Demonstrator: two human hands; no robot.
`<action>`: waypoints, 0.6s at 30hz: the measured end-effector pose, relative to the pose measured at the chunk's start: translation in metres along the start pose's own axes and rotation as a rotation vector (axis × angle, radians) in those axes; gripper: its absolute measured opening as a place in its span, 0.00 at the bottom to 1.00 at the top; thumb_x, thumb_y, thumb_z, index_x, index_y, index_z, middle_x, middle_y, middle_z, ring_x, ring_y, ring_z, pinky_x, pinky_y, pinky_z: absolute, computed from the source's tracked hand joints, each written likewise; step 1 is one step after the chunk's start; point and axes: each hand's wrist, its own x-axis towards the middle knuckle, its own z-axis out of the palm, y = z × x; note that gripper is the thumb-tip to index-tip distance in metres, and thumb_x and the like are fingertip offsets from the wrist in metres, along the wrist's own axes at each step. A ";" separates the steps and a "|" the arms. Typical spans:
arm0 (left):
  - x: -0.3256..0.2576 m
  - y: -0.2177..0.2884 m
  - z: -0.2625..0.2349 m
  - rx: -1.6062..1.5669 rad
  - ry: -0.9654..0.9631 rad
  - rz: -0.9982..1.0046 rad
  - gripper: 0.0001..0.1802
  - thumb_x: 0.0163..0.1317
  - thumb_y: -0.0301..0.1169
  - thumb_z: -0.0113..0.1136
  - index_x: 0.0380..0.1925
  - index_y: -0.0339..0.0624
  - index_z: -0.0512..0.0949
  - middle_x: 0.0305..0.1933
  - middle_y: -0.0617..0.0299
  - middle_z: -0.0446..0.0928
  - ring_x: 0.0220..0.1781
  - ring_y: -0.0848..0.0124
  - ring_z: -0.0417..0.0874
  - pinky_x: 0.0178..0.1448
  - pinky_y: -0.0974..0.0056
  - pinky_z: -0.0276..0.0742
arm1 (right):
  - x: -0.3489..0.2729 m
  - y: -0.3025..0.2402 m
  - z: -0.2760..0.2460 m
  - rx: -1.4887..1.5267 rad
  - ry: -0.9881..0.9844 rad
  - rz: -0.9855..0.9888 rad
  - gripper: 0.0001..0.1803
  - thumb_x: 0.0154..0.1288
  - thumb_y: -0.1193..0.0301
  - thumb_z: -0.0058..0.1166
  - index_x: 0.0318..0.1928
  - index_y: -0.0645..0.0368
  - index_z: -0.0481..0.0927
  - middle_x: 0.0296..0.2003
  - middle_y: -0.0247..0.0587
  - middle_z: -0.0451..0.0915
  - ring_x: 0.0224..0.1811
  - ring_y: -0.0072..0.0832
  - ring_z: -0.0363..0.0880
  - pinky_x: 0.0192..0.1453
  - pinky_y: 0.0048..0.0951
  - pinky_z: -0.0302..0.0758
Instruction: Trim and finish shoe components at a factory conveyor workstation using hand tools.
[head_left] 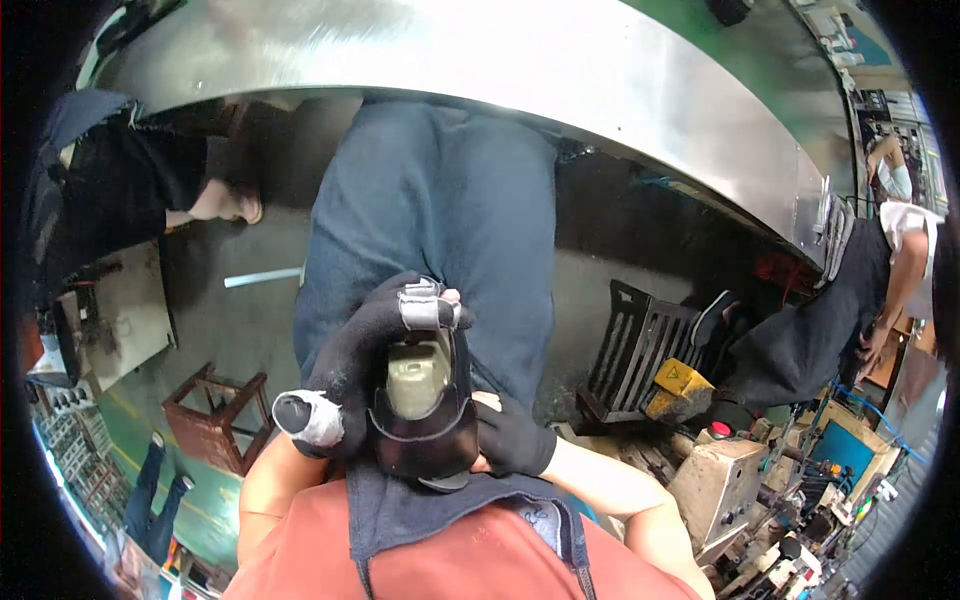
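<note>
In my lap, close to my body, is a black shoe upper [425, 452] with a pale greenish shoe last [418, 375] standing in its opening. The heel end faces me. My left hand [362, 350], in a black glove with grey tape round the thumb and fingertips, is closed over the far end of the shoe; its taped thumb sticks out to the left. My right hand [510, 437], in a dark glove with bare fingertips, grips the right side near the heel. Part of its fingers is hidden behind the shoe. A dark apron [430, 190] covers my legs.
A metal worktop [450, 50] runs across in front of me. Left are a brown stool frame [215, 415] and a person's leg [225, 200]. Right are a slatted rack [640, 350], a yellow block [678, 388], a machine with a red button [720, 431] and another person [850, 300].
</note>
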 end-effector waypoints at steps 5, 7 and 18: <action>0.002 0.003 0.003 -0.046 0.114 -0.290 0.14 0.66 0.29 0.54 0.50 0.41 0.78 0.54 0.54 0.81 0.65 0.60 0.77 0.78 0.52 0.55 | -0.003 0.004 -0.003 -0.072 -0.037 -0.043 0.27 0.53 0.51 0.63 0.36 0.66 0.76 0.46 0.56 0.76 0.50 0.51 0.77 0.56 0.44 0.76; 0.002 0.007 -0.003 0.255 0.000 -0.029 0.14 0.65 0.30 0.54 0.50 0.40 0.78 0.54 0.54 0.81 0.65 0.59 0.76 0.78 0.51 0.54 | -0.003 0.006 -0.004 -0.074 -0.032 -0.034 0.28 0.53 0.51 0.62 0.37 0.66 0.77 0.45 0.55 0.77 0.50 0.51 0.78 0.55 0.44 0.76; 0.049 -0.030 -0.071 0.358 0.075 0.094 0.25 0.72 0.33 0.51 0.67 0.37 0.66 0.68 0.58 0.68 0.65 0.70 0.71 0.67 0.64 0.72 | 0.103 -0.063 -0.104 0.346 -0.004 0.534 0.21 0.77 0.57 0.41 0.50 0.60 0.79 0.34 0.39 0.81 0.33 0.27 0.80 0.39 0.32 0.77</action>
